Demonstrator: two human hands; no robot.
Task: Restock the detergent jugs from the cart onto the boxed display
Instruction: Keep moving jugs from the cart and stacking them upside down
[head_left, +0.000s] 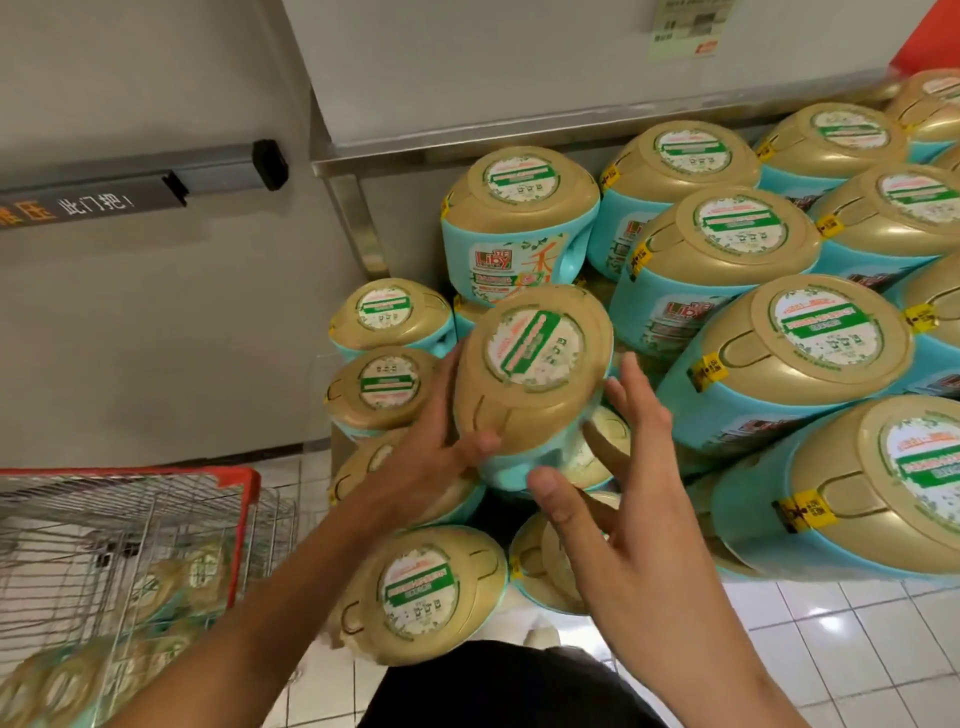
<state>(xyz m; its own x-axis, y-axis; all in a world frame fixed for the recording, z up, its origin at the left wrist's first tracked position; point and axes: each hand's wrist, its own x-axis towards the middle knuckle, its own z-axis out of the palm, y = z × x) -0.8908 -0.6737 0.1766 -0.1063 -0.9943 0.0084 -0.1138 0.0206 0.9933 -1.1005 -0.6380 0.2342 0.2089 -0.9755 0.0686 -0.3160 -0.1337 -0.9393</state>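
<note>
A person's 2 bare hands steady a detergent jug (530, 364) at the left front of a supermarket display, above the lower jugs and in front of a taller row. The jug is squat and rounded, with a smooth teal plastic body and a broad matt gold lid bearing a round white-and-green label. It is tilted, its lid towards the camera.

The left hand (431, 457) grips the jug's left side, fingers wrapped behind it and the thumb lying across the front edge of the lid. The right hand (628, 499) is spread wide with straight fingers just beside the jug's right side, its thumb close to the teal wall; whether it touches cannot be told.

To the right, the stacked jugs (779, 353) of the same kind rise in tiers, several with yellow seal stickers (706, 371) at the lid edge. Behind them runs a brushed metal ledge (467, 143).

At lower left stands a wire cart (244, 519) with a red rim, more gold-lidded cart jugs (166, 577) showing through its mesh. A grey push bar (156, 176) crosses the door behind, above glossy white floor tiles (857, 639).
</note>
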